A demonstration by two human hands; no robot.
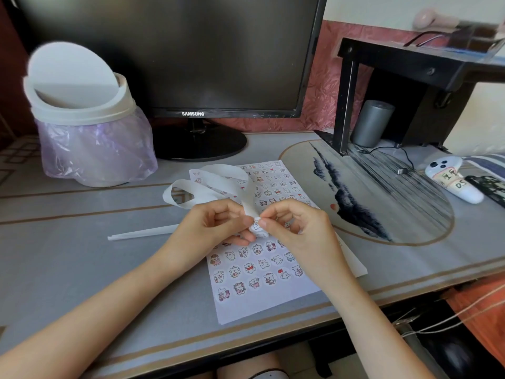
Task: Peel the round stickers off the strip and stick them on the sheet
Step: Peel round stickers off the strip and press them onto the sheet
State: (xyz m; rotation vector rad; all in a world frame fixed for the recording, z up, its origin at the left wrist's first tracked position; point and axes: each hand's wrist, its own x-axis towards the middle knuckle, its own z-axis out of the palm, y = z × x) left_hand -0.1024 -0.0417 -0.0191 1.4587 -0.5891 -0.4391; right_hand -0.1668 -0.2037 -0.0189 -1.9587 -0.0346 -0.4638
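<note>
Peeling is underway: just above the sheet (262,272) on the counter (82,255), the left hand (216,225) has its grip closed on the strip (218,181). The right hand (295,225) pinches a sticker (258,228) at the strip's bend. Next, probably, it must be freed cleanly and pressed onto the sheet's bare near margin.

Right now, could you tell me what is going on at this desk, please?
A person at the desk is working with both hands just above a sheet already mostly covered in cartoon stickers. The left hand holds the white strip, whose loose length curls away toward the monitor. The right hand pinches a round sticker at the strip's end, apparently peeling it off.
</note>
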